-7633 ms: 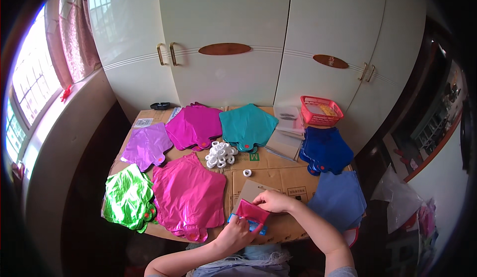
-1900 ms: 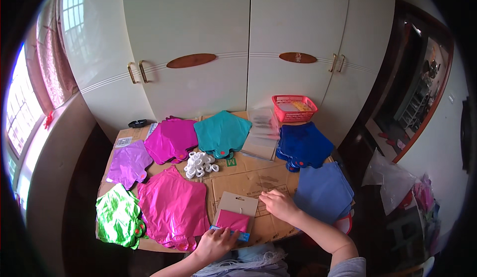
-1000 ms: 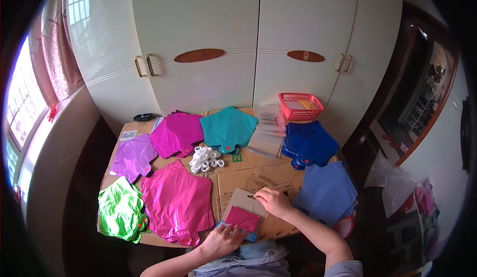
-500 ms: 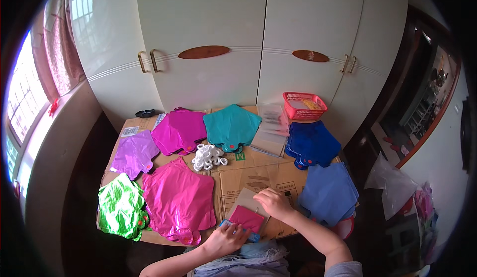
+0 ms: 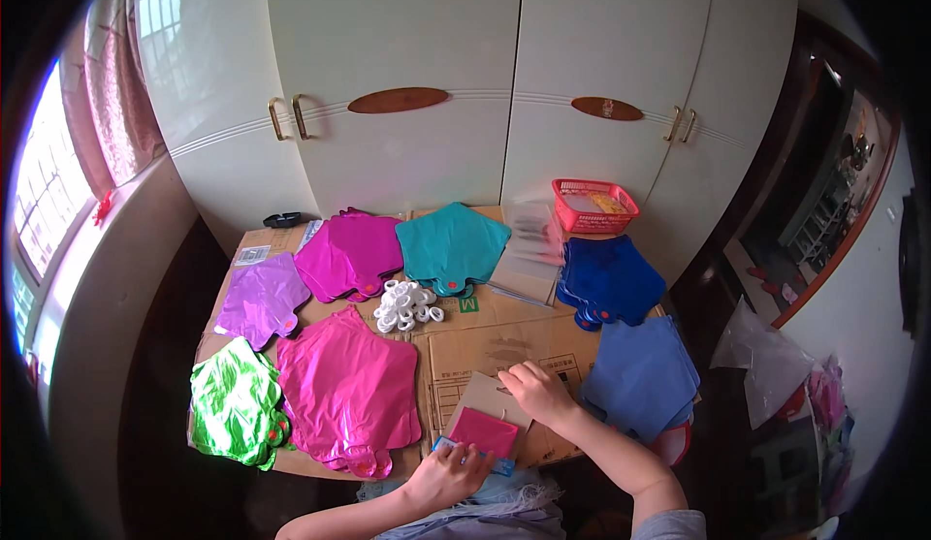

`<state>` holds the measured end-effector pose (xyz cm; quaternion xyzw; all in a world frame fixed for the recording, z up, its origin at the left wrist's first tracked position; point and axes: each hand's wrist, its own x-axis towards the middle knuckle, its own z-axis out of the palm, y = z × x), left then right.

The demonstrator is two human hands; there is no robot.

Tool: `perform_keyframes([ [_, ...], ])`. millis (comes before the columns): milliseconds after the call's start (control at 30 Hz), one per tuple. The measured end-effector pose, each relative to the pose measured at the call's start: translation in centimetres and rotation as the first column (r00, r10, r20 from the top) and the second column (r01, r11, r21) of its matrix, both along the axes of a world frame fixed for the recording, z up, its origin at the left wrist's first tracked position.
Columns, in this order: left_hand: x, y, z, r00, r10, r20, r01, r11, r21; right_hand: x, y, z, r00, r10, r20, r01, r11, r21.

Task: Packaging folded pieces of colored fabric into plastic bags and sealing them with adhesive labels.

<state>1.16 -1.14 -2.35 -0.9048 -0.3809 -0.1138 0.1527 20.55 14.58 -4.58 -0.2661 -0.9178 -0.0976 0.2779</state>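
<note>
In front of me at the table's near edge is a flat clear plastic bag (image 5: 477, 392) with a blue strip (image 5: 503, 466) along its near end. Inside or on it lies a folded bright pink foil piece (image 5: 491, 432). My left hand (image 5: 450, 474) closes its fingers on the blue-strip end. At the bag's far right edge, my right hand (image 5: 539, 393) is pinched, its fingertips partly hiding what they grip. A large stack of pink flat foil balloons (image 5: 349, 385) lies left of the bag.
Around the cardboard-covered table (image 5: 524, 315) lie green (image 5: 233, 395), lilac (image 5: 260, 293), magenta (image 5: 351, 252), teal (image 5: 452, 244), dark blue (image 5: 611, 278) and pale blue foil stacks (image 5: 640, 370). White rings (image 5: 405, 305), clear bags (image 5: 529, 259) and a pink basket (image 5: 594, 207) stand among them.
The bag with the pink foil piece has shifted slightly, both hands staying on it. My left hand has moved a little down, showing more of the blue strip.
</note>
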Motion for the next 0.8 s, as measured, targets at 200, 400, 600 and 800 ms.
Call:
perform_keyframes([
  [200,0.2,0.5,-0.6,0.997,0.011,0.074,-0.012,1.0,0.006,0.3,-1.1,-0.8,0.999,0.046,-0.004,-0.046,0.995,-0.09],
  [400,0.7,1.0,-1.4,0.999,0.023,0.044,-0.025,0.999,0.031,0.4,-1.5,-0.7,0.99,0.004,-0.14,-0.04,0.965,-0.257],
  [600,0.8,0.8,-1.4,0.999,0.033,0.018,-0.033,0.999,0.025,1.0,-4.3,1.1,0.984,-0.109,-0.138,0.049,0.925,-0.378],
  [800,0.8,0.8,-1.5,1.0,0.028,-0.003,-0.028,0.999,0.018,1.0,-4.5,0.4,0.973,-0.163,-0.161,-0.037,0.582,-0.812],
])
